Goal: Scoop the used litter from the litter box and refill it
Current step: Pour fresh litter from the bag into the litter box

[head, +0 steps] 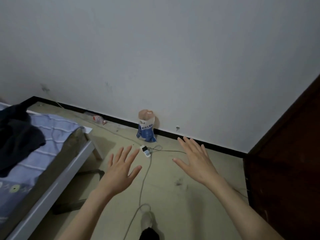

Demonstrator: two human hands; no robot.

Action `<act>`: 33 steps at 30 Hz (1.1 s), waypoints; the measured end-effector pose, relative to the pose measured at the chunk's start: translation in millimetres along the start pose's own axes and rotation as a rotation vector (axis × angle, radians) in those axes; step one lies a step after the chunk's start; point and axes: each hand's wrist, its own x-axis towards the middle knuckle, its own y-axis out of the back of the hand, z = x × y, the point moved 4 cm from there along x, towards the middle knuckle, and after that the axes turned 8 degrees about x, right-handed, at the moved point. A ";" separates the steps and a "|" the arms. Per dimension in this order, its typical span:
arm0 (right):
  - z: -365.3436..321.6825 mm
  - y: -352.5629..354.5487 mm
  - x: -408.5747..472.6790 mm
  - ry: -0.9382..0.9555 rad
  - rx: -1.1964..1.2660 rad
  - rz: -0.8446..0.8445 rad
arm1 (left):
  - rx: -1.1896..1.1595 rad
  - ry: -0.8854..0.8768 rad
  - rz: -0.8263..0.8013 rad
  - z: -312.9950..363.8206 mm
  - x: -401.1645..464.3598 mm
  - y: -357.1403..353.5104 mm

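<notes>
A blue and white litter bag (146, 129) with an open, pinkish top stands upright on the floor against the white wall. My left hand (121, 170) is held out flat, palm down, fingers spread, holding nothing. My right hand (195, 160) is the same, raised a little nearer the wall, to the right of the bag. Both hands are well short of the bag. No litter box or scoop is in view.
A bed (43, 163) with a lilac sheet and dark clothing (15, 141) fills the left. A white power strip (145, 150) and its cables (143, 184) lie on the beige floor between my hands. An empty plastic bottle (98, 119) lies by the skirting. A dark wooden door (285, 161) stands at right.
</notes>
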 end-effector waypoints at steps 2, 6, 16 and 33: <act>-0.9 -2.2 47.9 0.008 -0.011 -0.017 | 0.000 0.033 -0.001 -20.7 41.3 -7.7; -6.6 -9.1 141.5 0.001 -0.009 -0.063 | -0.010 0.061 -0.040 -60.1 121.3 -14.4; -6.1 -19.7 318.3 0.005 0.010 -0.152 | -0.020 0.080 -0.130 -128.0 266.8 -22.6; 93.0 -56.4 634.8 0.086 -0.105 -0.451 | -0.453 0.393 -0.436 -173.4 549.2 -123.5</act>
